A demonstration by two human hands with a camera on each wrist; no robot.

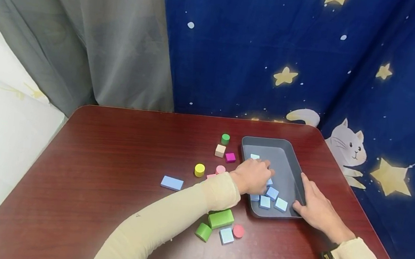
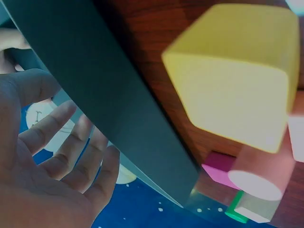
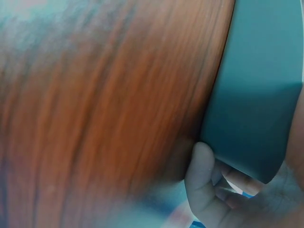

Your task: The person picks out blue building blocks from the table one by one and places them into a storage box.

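My left hand (image 1: 253, 176) reaches over the left wall of the dark grey tray (image 1: 285, 163). In the left wrist view its fingers (image 2: 64, 161) are spread and loosely bent, with nothing seen between them; the tray wall hides some fingertips. Beneath and around this hand, several small light-blue square blocks (image 1: 265, 202) lie inside the tray, and a pale one (image 1: 255, 156) lies toward its far left. My right hand (image 1: 317, 206) grips the tray's near right corner, its thumb at the near side and its fingers along the right wall.
Left of the tray lie a yellow cylinder (image 1: 199, 170), a long blue block (image 1: 172, 183), a magenta block (image 1: 230, 157), a wooden cube (image 1: 220, 150) and a green cylinder (image 1: 225, 139). Nearer are green blocks (image 1: 221, 218), a light-blue square (image 1: 226, 235) and a red disc (image 1: 238, 231).
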